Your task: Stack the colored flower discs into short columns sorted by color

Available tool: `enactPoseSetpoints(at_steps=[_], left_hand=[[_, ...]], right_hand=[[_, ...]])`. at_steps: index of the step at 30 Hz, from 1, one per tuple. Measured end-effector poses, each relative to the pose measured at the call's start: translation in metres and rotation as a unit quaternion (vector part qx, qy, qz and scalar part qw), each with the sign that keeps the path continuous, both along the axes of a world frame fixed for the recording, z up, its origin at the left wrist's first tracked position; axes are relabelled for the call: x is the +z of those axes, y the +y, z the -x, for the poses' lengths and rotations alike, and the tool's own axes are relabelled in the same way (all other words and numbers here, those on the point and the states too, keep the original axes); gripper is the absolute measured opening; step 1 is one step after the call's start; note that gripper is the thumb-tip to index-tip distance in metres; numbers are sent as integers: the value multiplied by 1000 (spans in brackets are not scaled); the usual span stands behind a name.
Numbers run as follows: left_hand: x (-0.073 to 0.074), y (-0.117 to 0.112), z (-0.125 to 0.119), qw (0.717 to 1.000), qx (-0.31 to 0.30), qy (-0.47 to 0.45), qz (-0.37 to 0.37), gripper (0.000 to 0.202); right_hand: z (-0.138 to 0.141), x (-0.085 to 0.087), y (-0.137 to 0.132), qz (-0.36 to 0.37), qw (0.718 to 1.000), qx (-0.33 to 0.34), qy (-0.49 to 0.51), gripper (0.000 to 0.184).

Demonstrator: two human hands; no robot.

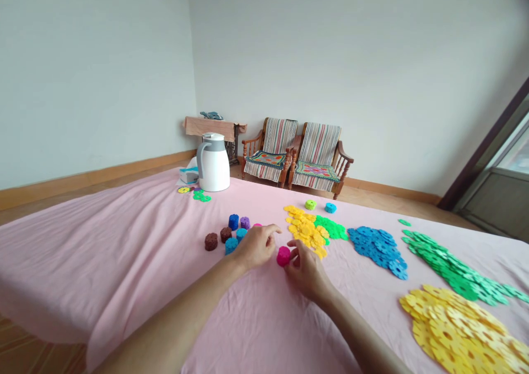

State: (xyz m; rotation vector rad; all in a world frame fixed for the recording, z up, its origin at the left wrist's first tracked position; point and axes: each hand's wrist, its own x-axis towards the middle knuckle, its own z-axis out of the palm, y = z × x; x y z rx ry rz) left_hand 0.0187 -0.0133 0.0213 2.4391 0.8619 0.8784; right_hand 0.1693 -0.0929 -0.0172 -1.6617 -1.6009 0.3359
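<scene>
My right hand (306, 269) has its thumb and forefinger at the right side of a short magenta stack of notched plastic discs (283, 256), which stands on the pink cloth. My left hand (259, 245) hovers just left of that stack, forefinger stretched out and the other fingers loosely curled, with nothing visible in it. Behind it a second pink stack (257, 225) is mostly hidden. Left of this hand stand light blue stacks (231, 245), brown stacks (211, 242), a dark blue stack (233, 222) and a purple stack (245, 223).
Loose yellow discs (306, 228), green discs (333, 228) and blue discs (378, 247) lie in heaps beyond and right of my hands. A larger yellow heap (463, 330) is at the near right. A white jug (217, 167) stands at the far edge; two chairs (316, 159) are behind.
</scene>
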Motion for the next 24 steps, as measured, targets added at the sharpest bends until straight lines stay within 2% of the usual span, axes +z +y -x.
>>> enactPoseSetpoints(at_steps=[3,6,14,24], left_hand=[[-3,-4,0,998,7,61,22,42],[-2,-5,0,996,16,83,44,46],[-9,-4,-3,996,15,64,64,44],[-6,-5,-4,996,12,22,84,43]], right_hand=[[-4,0,-4,-2,1000,-8,31,37],[-10,2,-10,-15,999,-12,35,37],[-6,5,-12,-31,998,12,56,41],[0,-1,-6,-5,998,-3,63,37]])
